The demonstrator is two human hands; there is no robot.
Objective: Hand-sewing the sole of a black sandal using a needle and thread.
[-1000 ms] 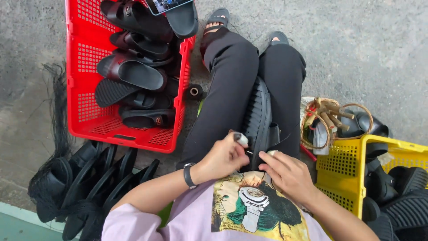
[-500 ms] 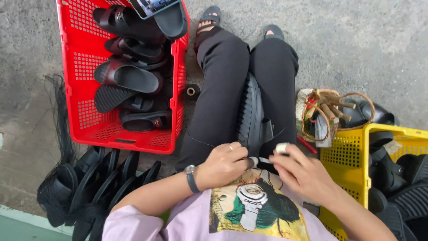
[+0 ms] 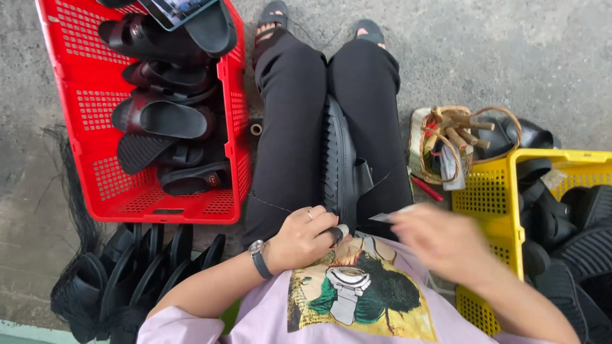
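I sit on the ground with a black sandal [image 3: 341, 167] wedged sole-up between my knees. My left hand [image 3: 305, 237], with a wristwatch and a ring, pinches the near end of that sandal. A thin dark thread [image 3: 268, 202] runs from it across my left thigh. My right hand [image 3: 446, 242] is blurred by motion, just right of the sandal, and grips a small pale flat tool [image 3: 386, 217] whose tip points at the sandal.
A red crate [image 3: 233, 114] of black sandals stands at the left, a yellow crate [image 3: 491, 191] with more at the right. A small woven basket [image 3: 421, 140] of wooden-handled tools sits beside my right leg. Black sandals [image 3: 127, 267] stand in a row at lower left.
My right hand has swung outward to the right, away from the sandal's end. My left hand keeps its pinch on the sandal. The camera view shifted slightly.
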